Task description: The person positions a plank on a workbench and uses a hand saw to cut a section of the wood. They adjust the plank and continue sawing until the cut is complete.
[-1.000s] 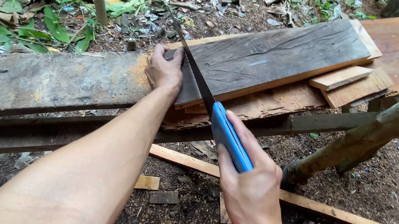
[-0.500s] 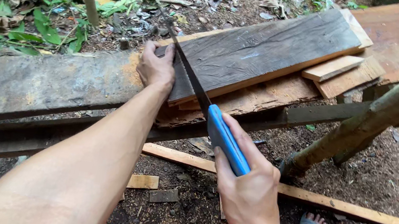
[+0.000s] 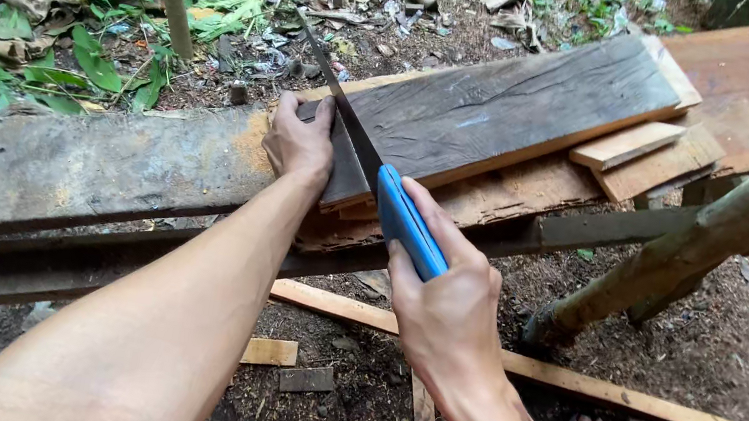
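A dark plank [image 3: 500,110] is being sawn across, the cut partly made. The saw [image 3: 348,126] is gripped by its blue handle [image 3: 408,221] in the closed right hand [image 3: 445,302], its blade set in the kerf. The plank, laid over rough boards [image 3: 81,164], is pressed down just left of the blade by the left hand [image 3: 300,144], fingers curled over its far edge. Steady strokes along the same line appear to be called for, with the plank kept pinned.
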